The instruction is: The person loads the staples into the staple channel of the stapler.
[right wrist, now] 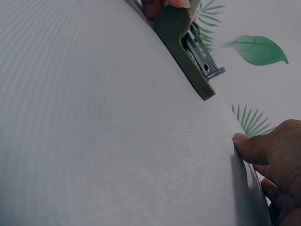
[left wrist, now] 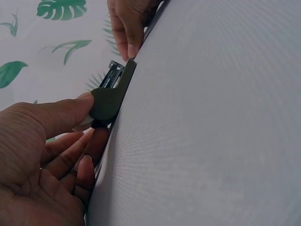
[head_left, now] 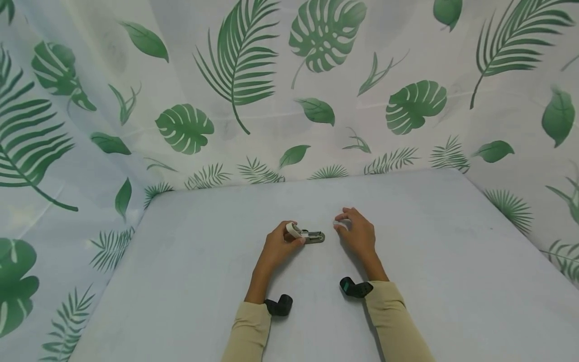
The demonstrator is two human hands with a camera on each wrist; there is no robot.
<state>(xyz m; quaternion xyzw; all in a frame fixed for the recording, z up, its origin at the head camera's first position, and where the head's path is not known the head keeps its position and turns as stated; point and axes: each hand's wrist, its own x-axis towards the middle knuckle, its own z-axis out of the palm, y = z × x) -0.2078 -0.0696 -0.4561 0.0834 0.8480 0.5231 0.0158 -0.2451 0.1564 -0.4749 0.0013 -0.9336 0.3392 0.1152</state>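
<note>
An olive-green and white stapler (head_left: 314, 237) lies on its base on the white tabletop, its top swung up and back so the metal staple channel (right wrist: 201, 54) shows. My left hand (head_left: 279, 246) grips it at the hinge end, the thumb (left wrist: 70, 113) against the rounded green side. To the right of the stapler, apart from its front end, my right hand (head_left: 359, 234) is low over the table with thumb and index finger brought together. A small pale piece (head_left: 336, 222) shows at those fingertips; I cannot tell its kind. The right thumb (right wrist: 251, 147) hides most of it.
The white-covered table (head_left: 190, 281) extends around both hands. A white curtain with green leaf prints (head_left: 271, 125) hangs behind the table and along its sides. Black wrist cameras (head_left: 279, 305) are worn on both forearms at the beige sleeves (head_left: 253, 322).
</note>
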